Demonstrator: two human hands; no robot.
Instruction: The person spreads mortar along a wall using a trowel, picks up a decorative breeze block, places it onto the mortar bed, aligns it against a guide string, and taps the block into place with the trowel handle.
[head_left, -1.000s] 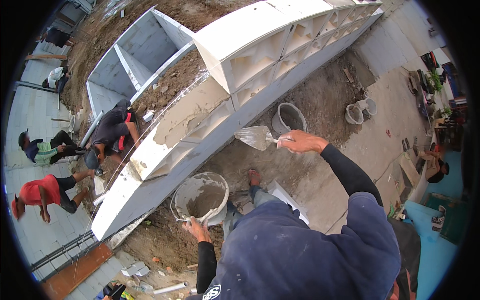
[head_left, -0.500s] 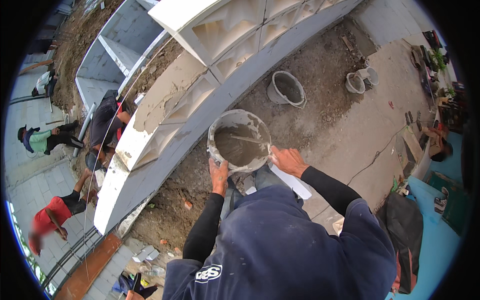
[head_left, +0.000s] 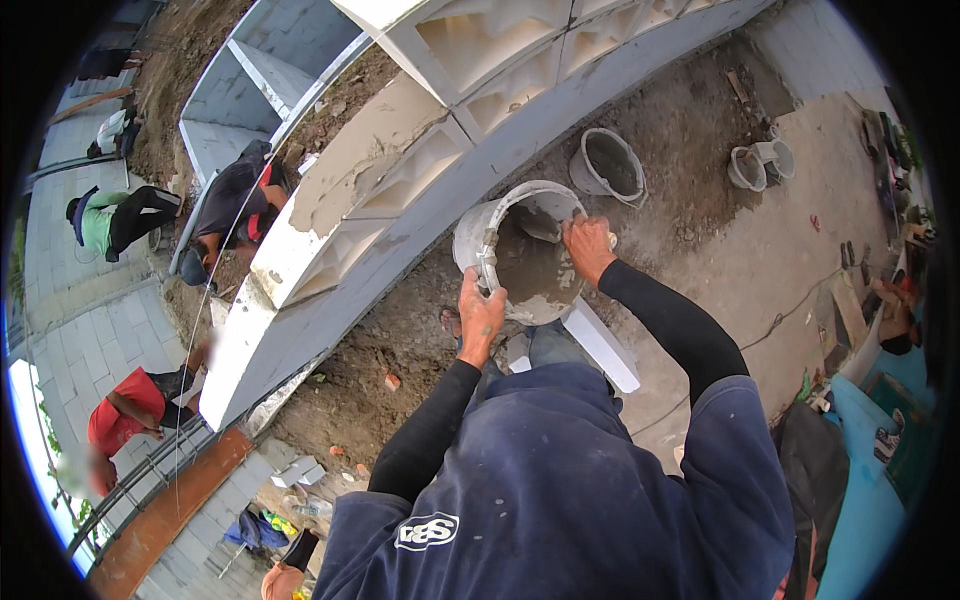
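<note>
A mortar-smeared white bucket (head_left: 470, 237) is tipped over in front of me, its mouth turned to the right. Wet grey mortar (head_left: 530, 268) coats the inside and lies along its lower wall. My left hand (head_left: 482, 315) is closed on the near-left rim. Inside the mouth, my right hand (head_left: 588, 248) grips a trowel, whose mortar-covered blade (head_left: 542, 224) lies against the upper inner wall. The handle is mostly covered by my fingers.
A low block wall (head_left: 400, 230) curves past on the left, topped with pale patterned blocks (head_left: 490, 45). Another bucket (head_left: 608, 165) stands beyond mine, with smaller buckets (head_left: 748, 168) farther right. Co-workers (head_left: 235, 205) are across the wall. A white block (head_left: 600, 345) lies by my legs.
The bucket has gone from nearly upright to tipped. My right hand has moved from the rim to the trowel, which lay in the mortar. My left hand still holds the rim.
</note>
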